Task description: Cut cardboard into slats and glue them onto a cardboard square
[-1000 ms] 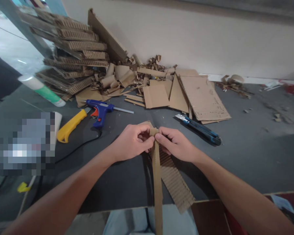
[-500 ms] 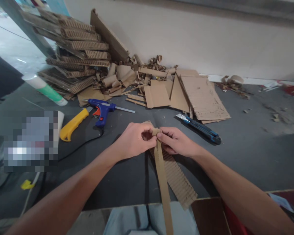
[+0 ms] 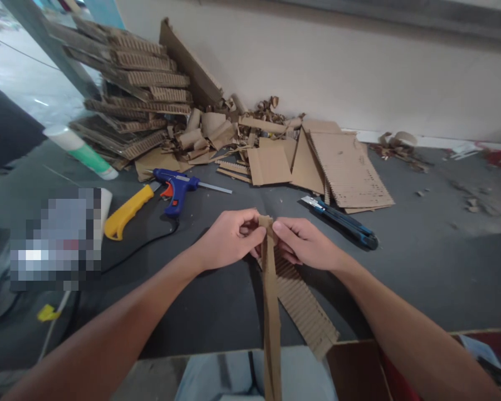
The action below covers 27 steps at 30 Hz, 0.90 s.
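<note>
Dark grey matting is covering the work surface (image 3: 421, 267), which is running back to a cream wall (image 3: 359, 67) across the top of the frame. At the centre, the left hand (image 3: 229, 239) and the right hand (image 3: 304, 242) are meeting, thumbs and fingertips of both pinched shut on the upper end of a long, narrow strip of plain brown cardboard (image 3: 270, 312). That strip is hanging from the pinch straight down the middle of the frame to the bottom edge, its top end folded over between the fingers. Its face is looking smooth and matte, with even edges.

Just behind it, a ribbed piece of corrugated brown cardboard (image 3: 304, 306) is lying on the surface, slanting toward the lower right. A blue hot glue gun (image 3: 176, 186) and a yellow-handled tool (image 3: 125, 213) are lying left of centre. A blue and black utility knife (image 3: 342, 223) is lying right of the hands. A stack of corrugated cardboard sheets (image 3: 129, 94) is filling the upper left, with flat cut brown panels (image 3: 346, 167) above centre.
</note>
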{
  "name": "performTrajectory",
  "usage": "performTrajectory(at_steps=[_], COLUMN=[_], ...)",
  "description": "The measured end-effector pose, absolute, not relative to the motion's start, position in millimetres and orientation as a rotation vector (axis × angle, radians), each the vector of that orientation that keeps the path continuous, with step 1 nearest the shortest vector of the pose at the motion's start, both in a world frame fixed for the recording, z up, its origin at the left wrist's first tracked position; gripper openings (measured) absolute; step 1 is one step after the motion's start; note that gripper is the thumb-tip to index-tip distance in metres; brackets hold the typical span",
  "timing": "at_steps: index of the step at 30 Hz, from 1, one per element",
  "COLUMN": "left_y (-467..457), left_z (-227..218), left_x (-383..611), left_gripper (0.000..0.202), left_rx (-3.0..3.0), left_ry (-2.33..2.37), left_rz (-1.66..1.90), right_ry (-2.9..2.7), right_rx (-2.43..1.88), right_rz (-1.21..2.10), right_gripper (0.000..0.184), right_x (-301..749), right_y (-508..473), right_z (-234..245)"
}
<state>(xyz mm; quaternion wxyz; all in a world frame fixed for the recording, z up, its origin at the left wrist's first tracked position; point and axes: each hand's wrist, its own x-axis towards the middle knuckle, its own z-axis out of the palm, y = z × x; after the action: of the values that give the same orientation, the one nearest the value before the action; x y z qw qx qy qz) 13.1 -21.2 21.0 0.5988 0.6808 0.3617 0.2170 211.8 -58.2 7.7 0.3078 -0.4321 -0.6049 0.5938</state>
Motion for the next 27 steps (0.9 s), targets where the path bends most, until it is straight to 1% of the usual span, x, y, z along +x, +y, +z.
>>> performTrajectory(at_steps=[8,16,21,27], left_y=[-21.3,-22.0,-21.7,-21.3], left_z=[23.8,22.2,21.7,25.9], left_x=[13.5,15.9,15.9,14.9], left_gripper=[0.019,0.011,0.011,0.009], left_rx=[1.569,1.551,1.527,1.602], left_ry=[0.870,0.898,0.890,0.904], left_rz=[0.538,0.541,0.557,0.548], right_ry=[-1.627,-1.694,-1.713,-1.617], right_rx=[-1.222,-1.296,-1.269,-1.182], right_rz=[1.396,1.226,1.244,1.363], right_gripper=[0.035,0.035,0.032,0.033], right_x=[208.7,203.3,203.5,203.1], right_y=[-59.3,-60.7,-61.7,-62.3], right_z=[3.8,7.5,6.5,3.4])
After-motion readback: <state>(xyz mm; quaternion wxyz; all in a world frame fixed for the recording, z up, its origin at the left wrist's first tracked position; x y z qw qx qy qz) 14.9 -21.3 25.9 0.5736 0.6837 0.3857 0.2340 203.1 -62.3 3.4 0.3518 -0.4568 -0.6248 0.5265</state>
